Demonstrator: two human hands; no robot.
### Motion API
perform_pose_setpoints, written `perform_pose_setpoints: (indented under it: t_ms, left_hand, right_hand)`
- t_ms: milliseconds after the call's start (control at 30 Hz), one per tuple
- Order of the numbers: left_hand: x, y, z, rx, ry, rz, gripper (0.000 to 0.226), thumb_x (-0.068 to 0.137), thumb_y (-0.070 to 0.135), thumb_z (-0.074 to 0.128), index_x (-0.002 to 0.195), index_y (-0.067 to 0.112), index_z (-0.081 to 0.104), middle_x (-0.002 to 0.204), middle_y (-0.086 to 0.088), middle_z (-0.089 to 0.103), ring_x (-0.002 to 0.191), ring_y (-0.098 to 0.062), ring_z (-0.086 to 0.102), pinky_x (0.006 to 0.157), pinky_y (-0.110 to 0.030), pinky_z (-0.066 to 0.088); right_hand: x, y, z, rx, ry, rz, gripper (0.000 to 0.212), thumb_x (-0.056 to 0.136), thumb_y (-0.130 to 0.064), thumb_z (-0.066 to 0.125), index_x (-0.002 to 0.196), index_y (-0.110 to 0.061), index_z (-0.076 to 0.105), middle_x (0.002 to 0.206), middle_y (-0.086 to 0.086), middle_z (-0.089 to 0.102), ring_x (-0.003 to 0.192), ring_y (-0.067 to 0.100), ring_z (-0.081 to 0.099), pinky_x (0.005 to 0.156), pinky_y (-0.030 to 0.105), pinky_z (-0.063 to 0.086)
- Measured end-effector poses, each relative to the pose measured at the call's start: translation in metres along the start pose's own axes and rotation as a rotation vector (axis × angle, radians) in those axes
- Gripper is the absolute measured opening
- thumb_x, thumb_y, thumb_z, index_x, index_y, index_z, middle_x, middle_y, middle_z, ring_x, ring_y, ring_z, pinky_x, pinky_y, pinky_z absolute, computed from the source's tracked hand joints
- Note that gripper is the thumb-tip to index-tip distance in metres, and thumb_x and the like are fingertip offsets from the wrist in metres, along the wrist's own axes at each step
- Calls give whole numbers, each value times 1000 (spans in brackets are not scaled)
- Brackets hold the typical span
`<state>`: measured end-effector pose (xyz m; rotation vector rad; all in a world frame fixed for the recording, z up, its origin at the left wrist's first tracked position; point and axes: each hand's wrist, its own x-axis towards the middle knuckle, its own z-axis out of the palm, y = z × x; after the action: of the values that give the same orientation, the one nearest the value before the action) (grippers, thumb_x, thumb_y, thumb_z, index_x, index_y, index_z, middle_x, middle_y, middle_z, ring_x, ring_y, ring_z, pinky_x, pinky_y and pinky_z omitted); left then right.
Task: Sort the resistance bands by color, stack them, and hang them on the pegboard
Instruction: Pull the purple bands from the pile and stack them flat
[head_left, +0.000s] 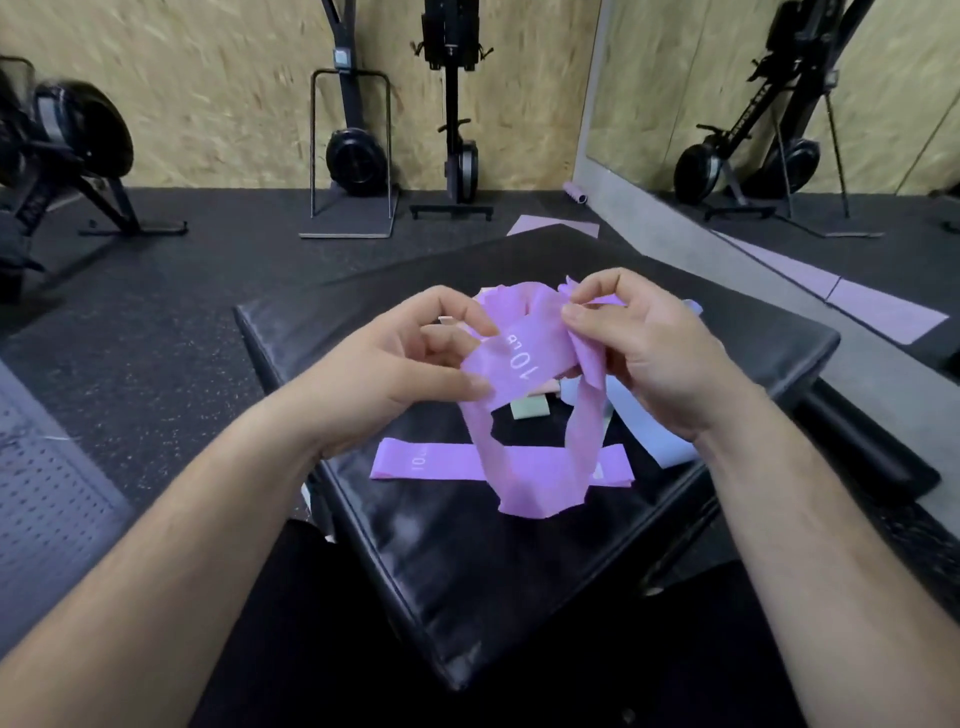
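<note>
Head view:
- left hand pinches left end of purple band, thumb against curled fingers
- right hand pinches bunched right end, fingers curled round it
- band held above black padded tabletop, print "10 LB" facing up, loop hanging down on near side
- second purple band flat on tabletop beneath
- green band folded just beyond it
- pale blue band at right, under right wrist
- perforated pegboard at near left
- exercise machine by far wall
</note>
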<state>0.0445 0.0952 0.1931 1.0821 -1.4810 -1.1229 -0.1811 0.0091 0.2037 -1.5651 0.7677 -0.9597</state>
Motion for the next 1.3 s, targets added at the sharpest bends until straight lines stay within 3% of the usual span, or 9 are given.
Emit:
perform_pose_setpoints:
  t_ms: [200,333,400,500,733,933,1067,1200,1300]
  left_hand:
    - [-6,-20,14,125,22,8,31,76,2,74,99,22,76,91,-18,62,83,-26,56,80,-43,53]
    - [-4,-47,28,311,151,48,20,79,35,81,96,27,76,97,-22,67,89,-42,64,87,-58,55]
    - [-7,-71,34,337,194,57,15,82,33,83,94,27,77,100,-9,65,90,-26,65,82,-43,55]
    - [-18,-101,49,415,258,45,10,85,26,81,89,34,77,91,0,49,77,-6,50,72,-15,42]
    - [-37,-134,76,184,542,-17,20,96,18,69,113,25,65,78,7,62,74,-17,64,71,-29,51]
    - [-35,-136,72,-90,531,-116,11,95,16,67,104,12,71,82,7,72,76,-7,65,75,-17,50]
    - [-37,-143,59,11,541,-101,16,96,3,65,104,13,74,74,18,69,70,4,59,72,-8,43]
    - [-42,-144,52,75,528,-7,20,95,6,65,107,19,75,91,6,74,80,-6,64,79,-19,48]
    - [-43,-146,46,47,601,62,20,94,8,66,109,19,74,95,1,74,85,-12,66,81,-26,52]
  right_hand:
    - [-14,34,-4,-234,-79,37,12,99,-6,60,94,-18,62,95,17,65,84,32,66,80,31,57]
    - [-44,62,5,-240,15,24,20,95,-11,62,96,-30,70,121,-12,68,113,4,62,101,28,49]
    - [-65,83,21,-162,46,-47,18,91,-14,64,104,-26,70,122,-14,67,118,3,60,102,26,46]
    - [-80,112,43,-251,78,-55,17,90,-22,74,105,-27,69,110,-18,71,111,4,63,99,24,46]
    - [-72,133,57,-317,284,-121,6,94,-14,70,90,-19,68,88,-11,68,83,11,63,76,20,49]
    - [-69,143,64,-356,-22,-170,4,90,-17,70,93,-20,72,99,-12,69,105,14,63,91,22,44]
    - [-64,152,63,-369,40,-187,12,92,-15,63,102,-17,70,108,-10,64,112,11,59,97,24,44]
    - [-47,150,69,-491,-110,-86,37,99,-30,61,135,-33,51,136,-25,49,136,-1,39,116,32,31]
    - [-28,147,75,-484,-208,-42,31,97,-44,59,126,-34,58,121,-18,60,124,6,51,110,36,39]
